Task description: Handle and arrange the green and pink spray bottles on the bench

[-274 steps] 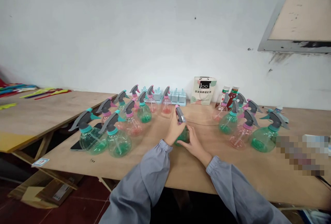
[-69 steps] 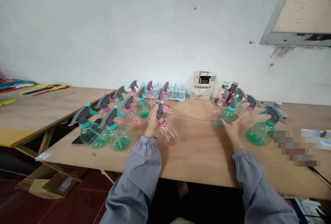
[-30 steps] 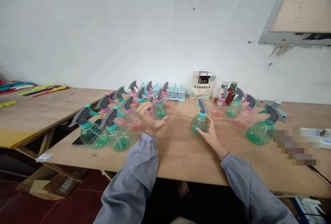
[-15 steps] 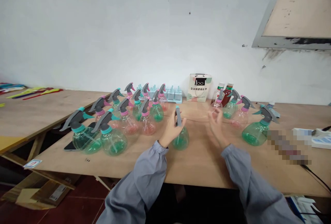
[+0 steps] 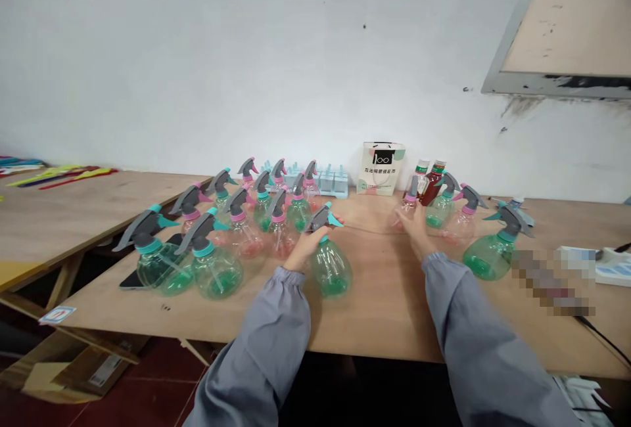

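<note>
My left hand point(image 5: 305, 248) is wrapped round the neck of a green spray bottle point(image 5: 332, 270) with a grey and turquoise trigger head. That bottle stands near the middle of the table, its nozzle pointing right. Further back on the right, my right hand point(image 5: 418, 230) grips a pink spray bottle point(image 5: 409, 198) from its near side; the hand hides part of the bottle. Close beside it are another green spray bottle point(image 5: 438, 210) and another pink one point(image 5: 458, 224). A green spray bottle point(image 5: 488, 256) sits nearer on the right.
Several green and pink spray bottles point(image 5: 217, 272) crowd the table's left side, with a dark phone point(image 5: 134, 280) beneath them. At the back stand a paper bag point(image 5: 380, 174), light-blue molds point(image 5: 335, 182) and two sauce bottles point(image 5: 434, 184). A power strip point(image 5: 614, 269) lies far right.
The green bottle has turned so its nozzle faces right, and my left hand has shifted left and down to its neck. My right hand has closed on the pink bottle, which sits slightly further left.
</note>
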A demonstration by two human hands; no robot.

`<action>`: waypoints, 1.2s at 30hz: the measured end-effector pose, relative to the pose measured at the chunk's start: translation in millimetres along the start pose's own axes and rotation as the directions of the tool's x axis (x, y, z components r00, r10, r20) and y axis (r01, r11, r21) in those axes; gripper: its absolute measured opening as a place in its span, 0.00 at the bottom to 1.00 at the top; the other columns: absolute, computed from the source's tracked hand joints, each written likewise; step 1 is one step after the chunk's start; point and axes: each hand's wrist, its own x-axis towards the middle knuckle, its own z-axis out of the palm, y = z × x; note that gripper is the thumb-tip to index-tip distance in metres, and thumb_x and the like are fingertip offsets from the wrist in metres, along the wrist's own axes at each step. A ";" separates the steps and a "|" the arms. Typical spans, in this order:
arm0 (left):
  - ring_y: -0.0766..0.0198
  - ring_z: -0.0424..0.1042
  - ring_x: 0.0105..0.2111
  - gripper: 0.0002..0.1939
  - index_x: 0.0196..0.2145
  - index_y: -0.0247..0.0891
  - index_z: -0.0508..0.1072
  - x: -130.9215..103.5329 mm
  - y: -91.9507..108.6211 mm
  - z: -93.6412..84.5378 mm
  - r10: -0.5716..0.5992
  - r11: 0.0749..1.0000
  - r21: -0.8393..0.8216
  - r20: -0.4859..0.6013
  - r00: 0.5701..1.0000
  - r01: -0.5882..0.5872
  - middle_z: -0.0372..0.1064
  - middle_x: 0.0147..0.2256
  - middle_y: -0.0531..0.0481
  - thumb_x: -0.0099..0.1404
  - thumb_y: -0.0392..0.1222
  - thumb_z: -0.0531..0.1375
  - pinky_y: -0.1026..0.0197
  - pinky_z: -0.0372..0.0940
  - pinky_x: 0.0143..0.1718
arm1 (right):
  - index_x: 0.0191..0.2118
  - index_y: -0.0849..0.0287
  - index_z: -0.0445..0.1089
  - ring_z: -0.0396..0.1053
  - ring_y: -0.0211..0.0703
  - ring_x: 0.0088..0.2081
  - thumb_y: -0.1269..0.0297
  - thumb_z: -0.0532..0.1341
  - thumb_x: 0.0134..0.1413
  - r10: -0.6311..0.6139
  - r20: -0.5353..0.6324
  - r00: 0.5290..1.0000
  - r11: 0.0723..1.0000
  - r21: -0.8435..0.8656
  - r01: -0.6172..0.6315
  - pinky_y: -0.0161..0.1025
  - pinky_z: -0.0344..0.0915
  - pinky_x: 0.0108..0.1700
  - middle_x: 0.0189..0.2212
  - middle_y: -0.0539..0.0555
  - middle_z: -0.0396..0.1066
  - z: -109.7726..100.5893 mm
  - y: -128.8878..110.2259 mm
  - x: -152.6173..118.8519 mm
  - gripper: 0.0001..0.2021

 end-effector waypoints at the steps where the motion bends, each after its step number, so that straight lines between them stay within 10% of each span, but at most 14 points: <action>1: 0.54 0.76 0.49 0.17 0.41 0.39 0.78 0.4 0.5 -1.6 -0.022 0.998 -0.061 -0.011 1.000 0.021 0.80 0.39 0.46 0.51 0.40 0.61 0.52 0.63 0.58 | 0.63 0.63 0.57 0.62 0.60 0.59 0.38 0.62 0.47 0.008 0.028 1.000 0.999 0.036 -0.009 0.60 0.58 0.63 0.56 0.68 0.64 -0.2 -5.1 -12.6 0.44; 11: 0.53 0.78 0.39 0.11 0.27 0.38 0.73 -1.8 -0.7 5.8 -0.260 0.929 -0.269 0.016 0.966 0.254 0.76 0.28 0.47 0.43 0.41 0.57 0.54 0.69 0.44 | 0.60 0.56 0.62 0.67 0.57 0.59 0.48 0.68 0.50 -0.125 0.307 0.944 0.957 0.288 0.033 0.58 0.62 0.64 0.57 0.62 0.68 -34.5 -72.5 -114.9 0.34; 20: 0.50 0.77 0.43 0.12 0.27 0.40 0.73 -5.5 0.4 22.4 -0.254 0.934 -0.217 0.155 0.955 0.283 0.77 0.31 0.45 0.41 0.41 0.56 0.50 0.70 0.44 | 0.61 0.55 0.60 0.67 0.58 0.60 0.47 0.69 0.49 -0.070 0.318 0.945 0.937 0.347 -0.048 0.59 0.62 0.64 0.58 0.63 0.67 -32.2 -74.7 -122.7 0.37; 36: 0.54 0.76 0.37 0.08 0.25 0.41 0.68 -6.3 -8.0 10.4 -0.232 0.953 -0.187 0.063 0.971 0.240 0.72 0.25 0.48 0.42 0.41 0.55 0.51 0.68 0.46 | 0.61 0.54 0.59 0.66 0.58 0.60 0.47 0.69 0.49 -0.066 0.294 0.954 0.937 0.347 -0.042 0.61 0.61 0.64 0.59 0.62 0.66 -29.0 -72.7 -126.3 0.37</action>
